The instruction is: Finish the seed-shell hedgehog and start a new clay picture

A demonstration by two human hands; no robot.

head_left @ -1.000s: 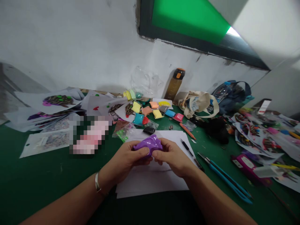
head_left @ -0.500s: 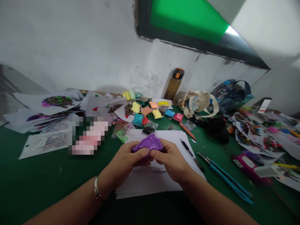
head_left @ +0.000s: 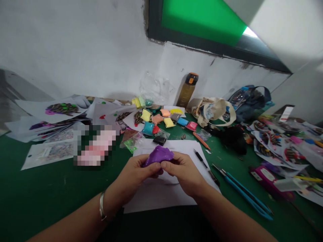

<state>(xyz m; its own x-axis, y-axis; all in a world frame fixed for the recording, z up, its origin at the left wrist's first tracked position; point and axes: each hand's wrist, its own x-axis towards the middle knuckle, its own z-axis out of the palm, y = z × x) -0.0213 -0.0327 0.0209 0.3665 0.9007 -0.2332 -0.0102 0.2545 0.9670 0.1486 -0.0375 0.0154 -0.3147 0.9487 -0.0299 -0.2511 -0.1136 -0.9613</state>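
Note:
Both my hands meet over a stack of white paper [head_left: 161, 198] on the green table. Between them is a lump of purple clay [head_left: 158, 155], seemingly in a shiny wrapper. My left hand [head_left: 137, 174] pinches its left side with thumb and fingers closed. My right hand [head_left: 183, 173] grips its right side, thumb pressed against the clay. A silver bracelet [head_left: 101, 206] circles my left wrist.
Small packets of coloured clay [head_left: 156, 120] lie beyond the paper. A brown bottle [head_left: 188, 89] stands at the wall. Blue-handled scissors [head_left: 243, 191] and a pen [head_left: 202, 158] lie to the right, with bags [head_left: 214, 111] and printed sheets [head_left: 277, 148] beyond. Papers [head_left: 50, 114] cover the left side.
The purple clay has been squeezed and reshaped between my fingers, and my hands have shifted slightly left and closer together. Nothing else on the table has moved.

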